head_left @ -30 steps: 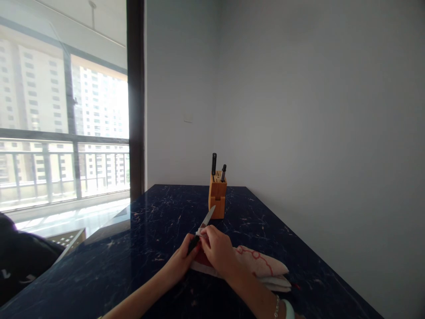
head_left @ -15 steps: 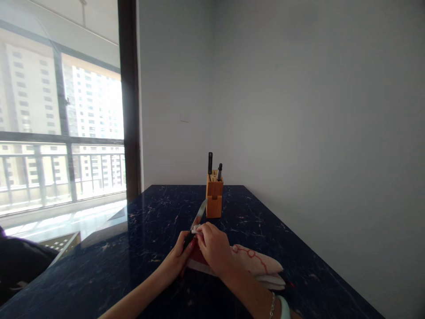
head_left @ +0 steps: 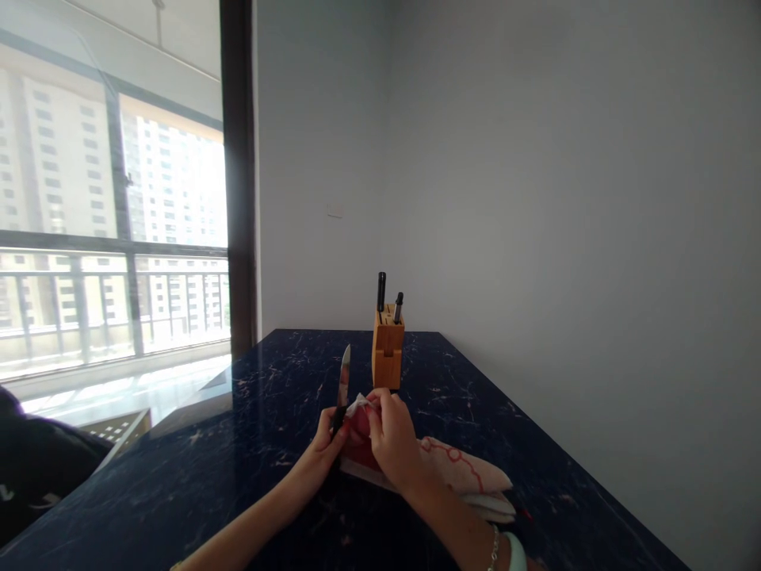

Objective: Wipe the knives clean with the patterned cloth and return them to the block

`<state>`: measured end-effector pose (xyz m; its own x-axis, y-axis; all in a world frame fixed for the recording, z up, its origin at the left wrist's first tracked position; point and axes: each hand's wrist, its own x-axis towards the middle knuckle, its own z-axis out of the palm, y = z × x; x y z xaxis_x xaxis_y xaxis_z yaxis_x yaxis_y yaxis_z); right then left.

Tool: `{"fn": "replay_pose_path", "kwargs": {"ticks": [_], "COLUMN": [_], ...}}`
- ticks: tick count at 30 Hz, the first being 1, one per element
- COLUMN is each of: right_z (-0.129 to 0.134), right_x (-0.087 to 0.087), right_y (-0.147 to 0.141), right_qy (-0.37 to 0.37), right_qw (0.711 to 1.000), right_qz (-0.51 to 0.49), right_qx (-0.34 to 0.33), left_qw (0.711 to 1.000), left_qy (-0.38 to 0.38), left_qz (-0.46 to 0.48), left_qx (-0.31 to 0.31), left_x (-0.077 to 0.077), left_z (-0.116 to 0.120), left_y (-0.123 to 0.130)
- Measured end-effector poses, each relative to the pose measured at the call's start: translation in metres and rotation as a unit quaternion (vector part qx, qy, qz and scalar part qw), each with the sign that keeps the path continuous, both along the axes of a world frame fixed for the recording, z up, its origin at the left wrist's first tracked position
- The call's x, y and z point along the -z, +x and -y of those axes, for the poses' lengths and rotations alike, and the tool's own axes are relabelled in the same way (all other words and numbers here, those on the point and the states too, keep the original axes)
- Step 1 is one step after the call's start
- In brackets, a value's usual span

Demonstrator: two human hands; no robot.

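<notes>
My left hand (head_left: pixel 328 438) is closed round the black handle of a kitchen knife (head_left: pixel 344 379), whose bare blade points up and away from me. In my right hand (head_left: pixel 393 438), the fingers pinch a crumpled white cloth (head_left: pixel 359 404) beside the knife handle, apart from the blade. Whether this white piece belongs to the larger towel, I cannot tell. A folded towel (head_left: pixel 467 469), pale with a red pattern, lies on the table under and beyond my right wrist; part of it is hidden by my forearm.
A wooden knife block (head_left: pixel 388 369) stands beyond my hands, with a black-handled knife (head_left: pixel 381 292) and another dark-and-silver handle (head_left: pixel 399 308) in its top. The dark blue marbled table (head_left: pixel 285 381) runs to a grey wall (head_left: pixel 535 238). Dark fabric (head_left: pixel 53 468) shows at the left.
The knife has swung from leaning right to nearly upright, its tip now left of the block. My right hand has drawn the white cloth slightly away from the blade.
</notes>
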<state>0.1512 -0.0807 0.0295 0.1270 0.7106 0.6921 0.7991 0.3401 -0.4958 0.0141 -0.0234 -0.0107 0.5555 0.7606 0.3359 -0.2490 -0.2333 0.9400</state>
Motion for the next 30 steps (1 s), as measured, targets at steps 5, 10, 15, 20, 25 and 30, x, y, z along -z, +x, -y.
{"fn": "replay_pose_path", "kwargs": {"ticks": [5,10,15,20,25,30], "right_z": [-0.002,-0.007,-0.011,-0.006,-0.001,-0.002], "right_x": [0.001,0.004,0.003,-0.005,-0.017,-0.013], "right_y": [-0.002,-0.002,-0.006,-0.005,0.004,0.003], "right_qy": [-0.03,-0.071,-0.109,-0.21,-0.257,-0.242], "right_qw": [0.994,0.977,0.938,0.825,0.807,0.835], "right_qz": [-0.088,-0.174,-0.281,-0.453,-0.465,-0.425], "right_qx": [-0.055,-0.105,-0.171,-0.264,-0.257,-0.251], "left_qw": [0.998,0.999,0.997,0.997,0.995,0.976], "left_qy": [-0.029,0.024,0.067,0.07,0.068,0.149], "left_qz": [0.05,0.006,-0.025,-0.04,-0.068,-0.131], "left_qx": [0.013,-0.02,-0.028,-0.014,-0.017,-0.086], "left_x": [0.0,0.0,-0.001,-0.003,-0.001,-0.01], "left_z": [0.0,-0.008,-0.013,-0.017,-0.02,-0.015], "left_y": [0.001,-0.002,-0.006,-0.009,-0.007,-0.01]}}
